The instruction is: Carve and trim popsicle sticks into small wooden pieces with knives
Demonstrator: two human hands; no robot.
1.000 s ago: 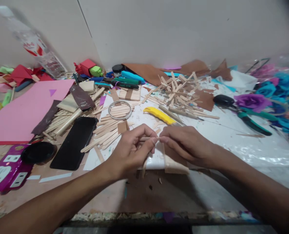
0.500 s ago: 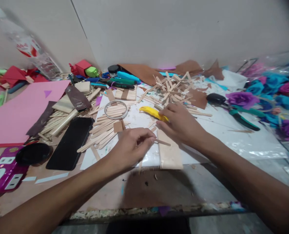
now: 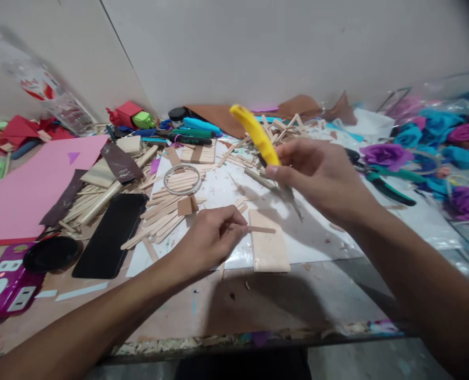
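Observation:
My left hand point(image 3: 212, 232) pinches a thin wooden craft stick point(image 3: 263, 229), whose free end points right. That end lies over a pale wooden block point(image 3: 270, 253) near the front edge of the white sheet point(image 3: 234, 261). My right hand point(image 3: 321, 174) grips a yellow utility knife point(image 3: 254, 132), raised above the sheet. Its handle tilts up to the left, and a thin blade slants down to the right below the fingers. Under the knife lies a greyish rod point(image 3: 258, 179). A small folded brown piece point(image 3: 187, 205) sits just behind my left hand.
Loose craft sticks point(image 3: 166, 216), a round metal ring point(image 3: 182, 180) and a black phone point(image 3: 111, 235) lie to the left. Green-handled pliers point(image 3: 390, 189) and paper flowers point(image 3: 386, 157) are at the right. A plastic bottle point(image 3: 40, 79) leans against the wall.
My right hand has lifted the yellow knife off the sheet and turned it so the blade points down. My left hand still holds the stick in nearly the same spot.

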